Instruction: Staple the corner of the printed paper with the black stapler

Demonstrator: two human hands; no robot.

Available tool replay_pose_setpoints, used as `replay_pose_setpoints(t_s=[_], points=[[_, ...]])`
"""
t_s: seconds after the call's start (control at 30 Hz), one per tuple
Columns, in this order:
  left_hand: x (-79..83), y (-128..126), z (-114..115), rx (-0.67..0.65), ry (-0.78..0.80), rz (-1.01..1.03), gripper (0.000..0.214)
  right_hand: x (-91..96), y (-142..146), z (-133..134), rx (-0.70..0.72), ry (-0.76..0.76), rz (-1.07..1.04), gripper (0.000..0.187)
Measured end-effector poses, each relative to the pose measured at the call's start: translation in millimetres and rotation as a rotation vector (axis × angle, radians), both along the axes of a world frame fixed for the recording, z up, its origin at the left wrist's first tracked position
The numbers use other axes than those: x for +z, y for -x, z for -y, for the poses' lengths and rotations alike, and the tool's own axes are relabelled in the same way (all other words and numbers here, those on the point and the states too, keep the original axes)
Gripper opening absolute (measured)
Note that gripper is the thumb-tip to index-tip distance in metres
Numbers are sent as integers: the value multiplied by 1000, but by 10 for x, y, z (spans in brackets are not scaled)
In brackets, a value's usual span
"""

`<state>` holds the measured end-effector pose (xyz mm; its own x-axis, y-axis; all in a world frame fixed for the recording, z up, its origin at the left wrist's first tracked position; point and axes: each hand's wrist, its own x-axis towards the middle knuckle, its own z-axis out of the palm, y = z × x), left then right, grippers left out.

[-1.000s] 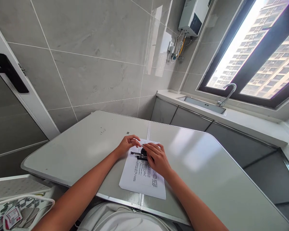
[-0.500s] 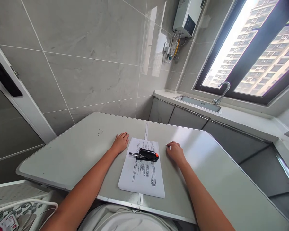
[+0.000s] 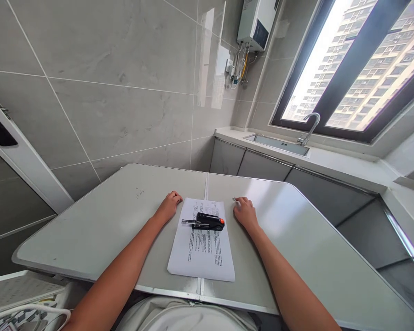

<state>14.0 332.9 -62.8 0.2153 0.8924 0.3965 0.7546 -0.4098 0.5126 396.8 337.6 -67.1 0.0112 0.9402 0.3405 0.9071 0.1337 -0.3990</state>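
On the folding table (image 3: 100, 230) lies a printed sheet of paper (image 3: 200, 262), slightly turned. A black stapler (image 3: 209, 221) with an orange button rests across it, its metal tray drawn out to the left. My left hand (image 3: 171, 204) sits on the table by the paper's upper left corner, fingers bent together; whatever they may hold is hidden. To the right of the paper, my right hand (image 3: 245, 211) is closed, with a small silvery piece (image 3: 234, 199) at its fingertips. Neither hand touches the stapler.
Several tiny dark bits, perhaps staples (image 3: 140, 192), are scattered left of my left hand. Behind the table run grey cabinets with a sink (image 3: 279, 143) and a tap (image 3: 310, 128). A white rack (image 3: 24, 294) stands at lower left.
My left hand's fingers have gone from lying flatter to curled. My right hand has shifted a little, and the silvery piece shows more clearly. The view has turned slightly; paper and stapler lie still.
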Motion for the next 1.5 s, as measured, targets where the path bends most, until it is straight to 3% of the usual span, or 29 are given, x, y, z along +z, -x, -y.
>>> replay_pose_setpoints(t_s=[0.2, 0.4, 0.53, 0.63, 0.73, 0.83, 0.9, 0.97, 1.2, 1.33, 1.5], points=[[41, 18, 24, 91, 1, 58, 32, 22, -2, 5, 23, 16, 0, 36], [76, 26, 38, 165, 40, 88, 18, -34, -23, -27, 45, -22, 16, 36], [155, -15, 84, 124, 41, 185, 16, 63, 59, 43, 100, -66, -89, 32], [223, -86, 136, 67, 52, 312, 5, 215, 235, 182, 235, -193, -210, 28], [262, -169, 189, 31, 80, 414, 8, 363, 454, 378, 495, -245, -241, 27], [278, -236, 233, 13, 98, 426, 12, 428, 630, 557, 732, -134, -171, 32], [294, -265, 261, -10, 95, 411, 12, 413, 702, 630, 795, -41, -111, 44], [326, -285, 292, -62, 98, 405, 14, 365, 739, 662, 798, -5, -78, 50], [441, -334, 404, -266, 153, 455, 22, 207, 723, 616, 659, -154, -176, 38], [412, -385, 454, -354, 217, 390, 18, 174, 700, 569, 613, -160, -189, 37], [355, -433, 468, -363, 211, 313, 12, 140, 691, 539, 611, -115, -199, 35]])
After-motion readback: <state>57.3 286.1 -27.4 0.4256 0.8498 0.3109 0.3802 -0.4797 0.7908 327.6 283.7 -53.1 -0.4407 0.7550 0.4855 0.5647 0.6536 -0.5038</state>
